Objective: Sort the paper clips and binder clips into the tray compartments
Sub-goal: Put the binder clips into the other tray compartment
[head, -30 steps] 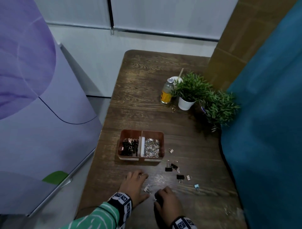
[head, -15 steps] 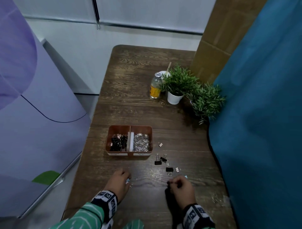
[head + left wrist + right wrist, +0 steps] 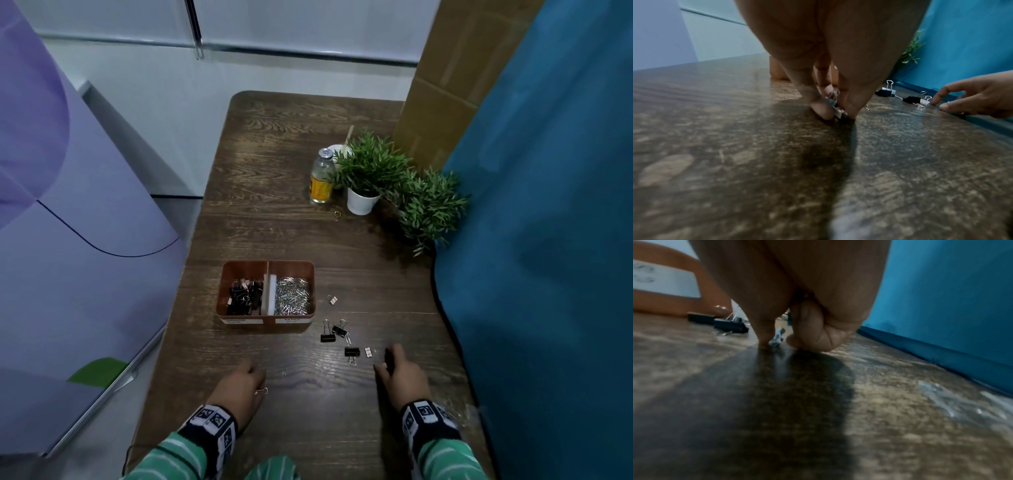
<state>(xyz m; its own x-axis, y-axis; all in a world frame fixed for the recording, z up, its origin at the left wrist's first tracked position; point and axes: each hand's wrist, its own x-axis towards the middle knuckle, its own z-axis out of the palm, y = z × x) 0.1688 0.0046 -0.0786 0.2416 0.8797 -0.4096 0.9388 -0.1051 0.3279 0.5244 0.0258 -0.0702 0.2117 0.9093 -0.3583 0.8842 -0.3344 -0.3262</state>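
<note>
A brown tray (image 3: 267, 265) stands mid-table, with black binder clips (image 3: 241, 298) in its left compartment and silver paper clips (image 3: 294, 299) in its right. Loose black binder clips (image 3: 327, 337) (image 3: 351, 352) and small pale ones (image 3: 368, 352) (image 3: 331, 299) lie to the tray's right. My left hand (image 3: 258, 380) (image 3: 838, 113) pinches a small binder clip (image 3: 835, 108) against the table, its wire loop (image 3: 262, 390) showing. My right hand (image 3: 387, 359) (image 3: 778, 341) curls round a small pale blue binder clip (image 3: 778, 337), thumb touching it.
A bottle (image 3: 321, 178), a small white cup, two potted plants (image 3: 368, 171) (image 3: 428, 209) and a gold ring (image 3: 337, 214) sit at the far right. A teal curtain (image 3: 548, 240) borders the table's right edge. Clear plastic film (image 3: 962, 402) lies near the front right.
My hands have moved apart. The left has drawn back with a small clip. The right has shifted right onto the pale blue clip, which it now covers in the head view.
</note>
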